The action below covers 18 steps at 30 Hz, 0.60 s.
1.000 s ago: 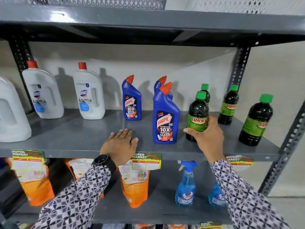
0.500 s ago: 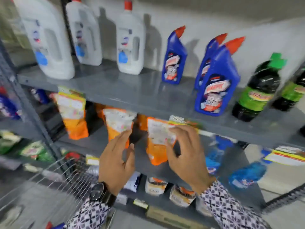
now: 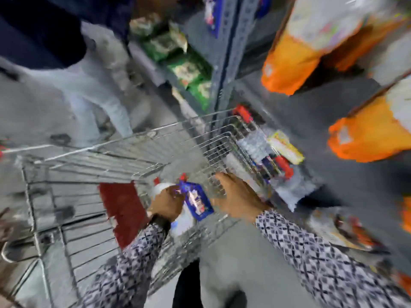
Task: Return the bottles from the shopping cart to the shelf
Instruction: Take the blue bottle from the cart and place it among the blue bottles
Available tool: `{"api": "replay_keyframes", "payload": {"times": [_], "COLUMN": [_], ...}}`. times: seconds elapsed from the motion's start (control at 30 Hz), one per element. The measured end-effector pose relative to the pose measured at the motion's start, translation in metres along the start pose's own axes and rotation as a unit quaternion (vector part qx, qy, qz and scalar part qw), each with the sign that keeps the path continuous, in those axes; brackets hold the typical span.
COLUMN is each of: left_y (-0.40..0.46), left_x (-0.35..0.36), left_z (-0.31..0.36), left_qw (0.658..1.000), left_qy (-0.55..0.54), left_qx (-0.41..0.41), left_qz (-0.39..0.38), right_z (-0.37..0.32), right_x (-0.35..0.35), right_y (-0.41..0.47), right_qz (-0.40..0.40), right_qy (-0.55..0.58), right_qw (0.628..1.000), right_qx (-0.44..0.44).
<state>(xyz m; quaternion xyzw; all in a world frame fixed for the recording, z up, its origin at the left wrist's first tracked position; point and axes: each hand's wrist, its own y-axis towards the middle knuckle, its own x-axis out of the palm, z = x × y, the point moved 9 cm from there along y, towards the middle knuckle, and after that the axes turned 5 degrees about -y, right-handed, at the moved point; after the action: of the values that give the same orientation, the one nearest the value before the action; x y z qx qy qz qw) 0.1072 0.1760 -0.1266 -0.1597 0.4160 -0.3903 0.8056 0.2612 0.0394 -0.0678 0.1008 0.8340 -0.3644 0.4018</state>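
Note:
The view is blurred by motion. A wire shopping cart (image 3: 133,138) stands below me. Inside it lies a blue bottle (image 3: 196,202) with a white and red label, on top of a white bottle (image 3: 184,221) with a red cap. My left hand (image 3: 166,205) is down in the cart, fingers curled against the blue bottle's left side; the blur hides whether it grips. My right hand (image 3: 238,196) hovers just right of the blue bottle, fingers apart and holding nothing, over the cart's wire wall.
A dark red flap (image 3: 122,210) lies in the cart to the left of the bottles. The grey shelf upright (image 3: 224,63) and orange pouches (image 3: 289,67) are at the right. Green packets (image 3: 189,72) sit behind the cart. Another person's legs (image 3: 100,85) stand at upper left.
My view swung from the shelf of bottles down to the cart. Both hands left the shelf edge and dropped into the cart, around the blue bottle.

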Motion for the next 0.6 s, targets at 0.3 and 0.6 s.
{"api": "replay_keyframes", "payload": {"times": [0.3,0.6], "left_y": [0.108,0.128], "left_x": [0.117,0.145], "left_z": [-0.112,-0.166], "left_qw": [0.976,0.969], "left_qy": [0.068,-0.001], "left_qx": [-0.096,-0.164], "left_qz": [-0.182,-0.183], "right_z": [0.057,0.104], "right_x": [0.16,0.258], "right_y": [0.156,0.216], "right_qz": [-0.243,-0.214], "right_qy": [-0.036,0.008], "right_qw": [0.963,0.961], "right_qx": [0.113,0.176]}}
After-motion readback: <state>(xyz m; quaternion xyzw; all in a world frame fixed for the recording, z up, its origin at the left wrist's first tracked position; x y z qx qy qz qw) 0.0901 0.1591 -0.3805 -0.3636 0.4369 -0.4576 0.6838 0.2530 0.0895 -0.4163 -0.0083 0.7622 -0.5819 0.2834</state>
